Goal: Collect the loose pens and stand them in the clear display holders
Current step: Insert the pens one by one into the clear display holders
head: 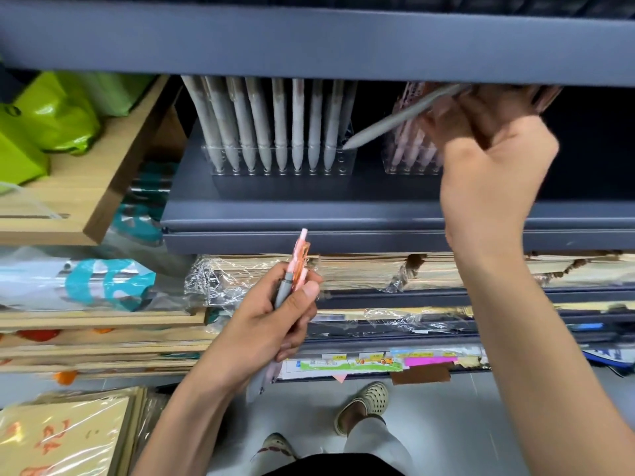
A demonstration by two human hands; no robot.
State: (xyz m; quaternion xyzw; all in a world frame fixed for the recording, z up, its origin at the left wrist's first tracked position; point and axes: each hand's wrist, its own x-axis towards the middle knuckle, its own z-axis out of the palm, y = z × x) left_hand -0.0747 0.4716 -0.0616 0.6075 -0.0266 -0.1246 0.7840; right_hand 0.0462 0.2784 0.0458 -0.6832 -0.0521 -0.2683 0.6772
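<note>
Your right hand [491, 166] pinches a grey pen [388, 123] tilted under the upper shelf edge [309, 39], tip at the open right-end holes of the clear holder [347, 163], your left hand [271, 324] grips spare pens [298, 266] below

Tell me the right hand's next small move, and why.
Probably swing the loose grey pen upright and lower its tip into a free hole at the right end of the left clear holder. The right hand holds it slanted, tip by those holes, beside the standing grey pens.
</note>
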